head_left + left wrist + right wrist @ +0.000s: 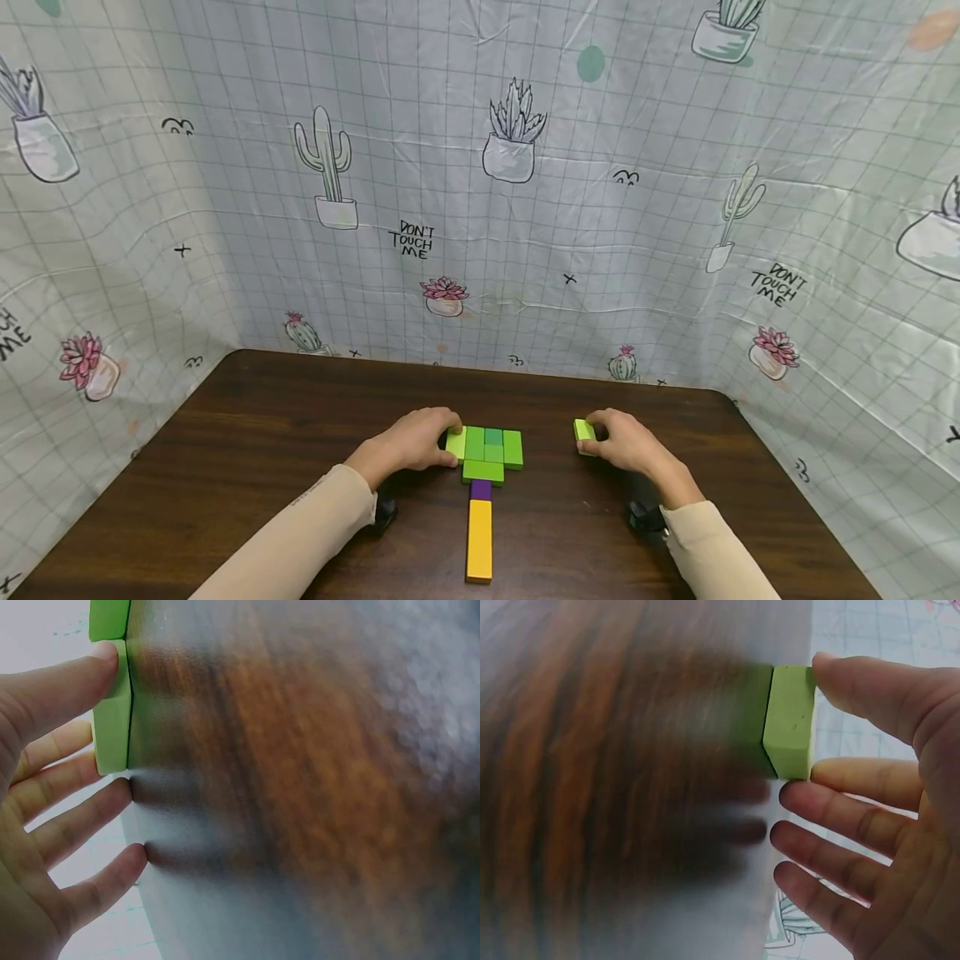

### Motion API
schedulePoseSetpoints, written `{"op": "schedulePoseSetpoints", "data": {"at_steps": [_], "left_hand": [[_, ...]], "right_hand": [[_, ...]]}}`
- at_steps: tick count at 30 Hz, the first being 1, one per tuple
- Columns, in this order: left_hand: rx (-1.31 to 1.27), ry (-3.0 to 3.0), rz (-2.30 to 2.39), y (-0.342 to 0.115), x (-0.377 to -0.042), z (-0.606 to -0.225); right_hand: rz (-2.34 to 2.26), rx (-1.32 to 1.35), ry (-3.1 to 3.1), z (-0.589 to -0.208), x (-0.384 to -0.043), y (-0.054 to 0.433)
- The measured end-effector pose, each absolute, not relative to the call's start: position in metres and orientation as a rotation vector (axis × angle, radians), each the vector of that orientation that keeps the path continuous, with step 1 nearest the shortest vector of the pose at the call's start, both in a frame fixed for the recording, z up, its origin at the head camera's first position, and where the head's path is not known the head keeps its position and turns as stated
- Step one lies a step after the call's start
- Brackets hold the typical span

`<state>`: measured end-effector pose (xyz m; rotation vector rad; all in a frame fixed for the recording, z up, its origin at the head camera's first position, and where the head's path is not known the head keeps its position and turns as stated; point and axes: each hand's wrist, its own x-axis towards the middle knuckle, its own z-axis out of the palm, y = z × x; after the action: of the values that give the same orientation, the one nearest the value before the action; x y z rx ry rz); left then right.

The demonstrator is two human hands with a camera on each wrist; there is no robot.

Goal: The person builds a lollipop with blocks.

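My left hand [415, 442] pinches a light green block [456, 443] between thumb and fingers at the left end of a row of green blocks [475, 443]. In the left wrist view that block [112, 735] lies on the table, its end against another green one. Off to the right, my right hand [626, 443] holds a second light green block [583, 433] by its ends; the right wrist view shows this block [789, 720] at the tabletop. Below the row lie a crosswise green block [483, 472], a purple block [481, 490] and a long yellow block [479, 542].
The dark brown wooden table [300, 408] has rounded far corners. A pale grid-patterned curtain [480, 208] with cactus drawings hangs behind it and along both sides. Dark wrist straps [647, 517] sit below both hands.
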<state>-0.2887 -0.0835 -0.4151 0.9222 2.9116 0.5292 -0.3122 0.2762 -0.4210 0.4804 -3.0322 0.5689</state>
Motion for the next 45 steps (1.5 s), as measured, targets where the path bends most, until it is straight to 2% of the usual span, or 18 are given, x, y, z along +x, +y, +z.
{"op": "schedulePoseSetpoints", "data": {"at_steps": [11, 26, 45], "left_hand": [[0.913, 2.908, 0.53, -0.084, -0.29, -0.414], [0.929, 2.918, 0.532, -0.085, -0.289, -0.417], [0.924, 2.902, 0.534, -0.085, -0.292, -0.416]], "right_hand": [[0.709, 0.581, -3.03, -0.419, -0.331, 0.26], [0.901, 0.75, -3.01, -0.419, -0.36, 0.21], [1.031, 0.917, -3.02, -0.417, -0.365, 0.159]]}}
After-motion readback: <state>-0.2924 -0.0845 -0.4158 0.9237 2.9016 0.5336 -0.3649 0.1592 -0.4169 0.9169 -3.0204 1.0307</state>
